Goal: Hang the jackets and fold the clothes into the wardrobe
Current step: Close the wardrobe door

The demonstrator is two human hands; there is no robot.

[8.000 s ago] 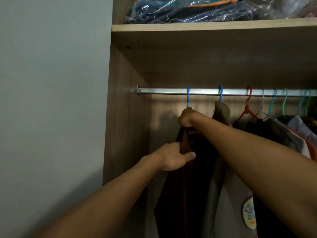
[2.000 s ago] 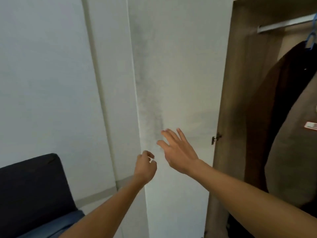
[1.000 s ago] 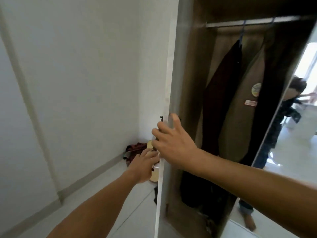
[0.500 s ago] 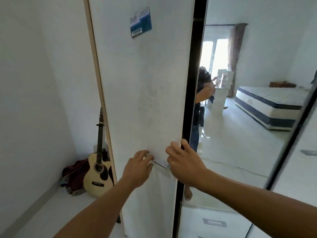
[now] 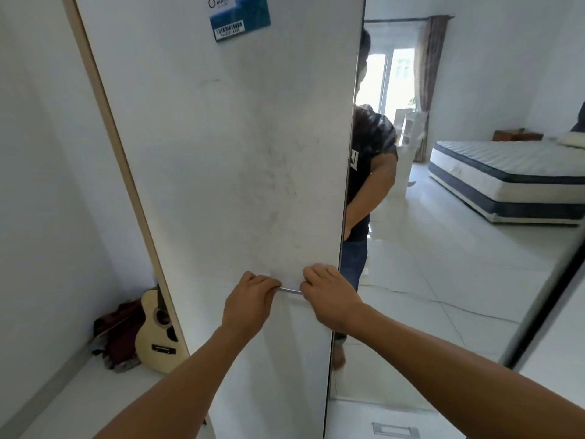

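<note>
The white wardrobe door (image 5: 237,153) fills the middle of the view and hides the hanging jackets and the inside of the wardrobe. A short metal handle (image 5: 289,290) lies across the door near its right edge. My left hand (image 5: 250,299) curls its fingers over the handle's left end. My right hand (image 5: 329,296) curls over its right end, close to the door's edge. Both forearms reach up from the bottom of the frame.
A blue sticker (image 5: 239,17) sits high on the door. To the right, a mirrored door (image 5: 459,264) reflects a person, a bed (image 5: 512,179) and a curtained window. A small guitar (image 5: 156,331) and a dark red cloth heap (image 5: 117,337) stand in the left corner.
The door has swung from open to flat in front of the wardrobe, hiding the jackets. Both hands have moved from the door's edge onto the handle and now curl over it.
</note>
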